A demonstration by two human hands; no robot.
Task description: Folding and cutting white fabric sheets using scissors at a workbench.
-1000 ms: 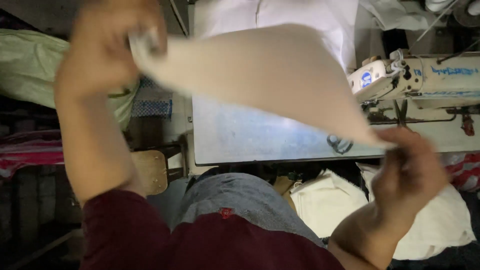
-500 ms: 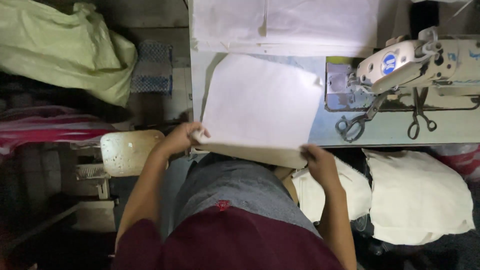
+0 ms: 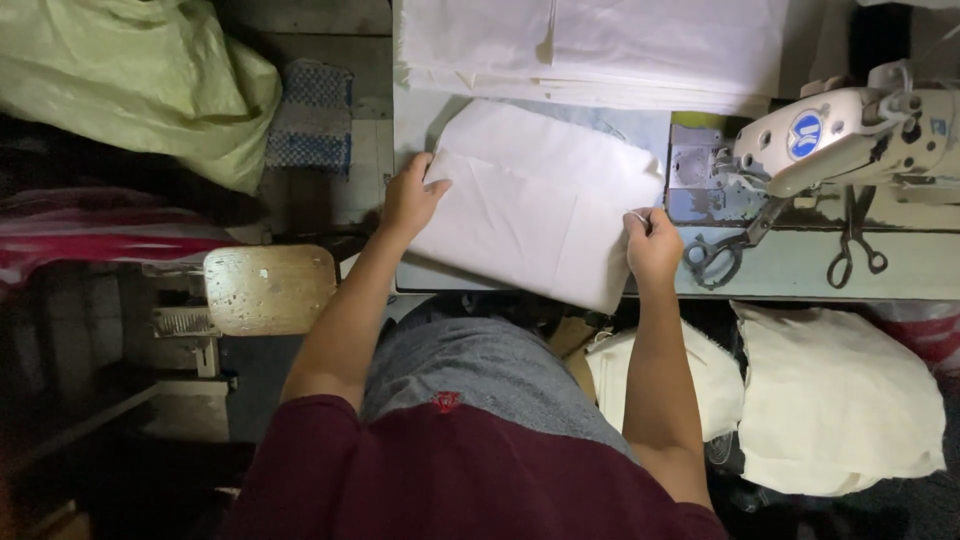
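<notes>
Head view, left to right: a pale green crinkled plastic sack (image 3: 130,85) slumps in the upper left, and a worn round wooden stool seat (image 3: 268,288) sits below it. The left hand (image 3: 410,197) presses flat, fingers spread, on the left edge of a folded white cotton fabric piece (image 3: 535,215) lying mid-frame on the grey metal surface (image 3: 800,270). The right hand (image 3: 652,245) pinches its right edge. Keeping both edges taut and square seems best for a smooth lay. Steel scissors (image 3: 715,255) lie beside a white sewing machine (image 3: 850,135) at the right.
</notes>
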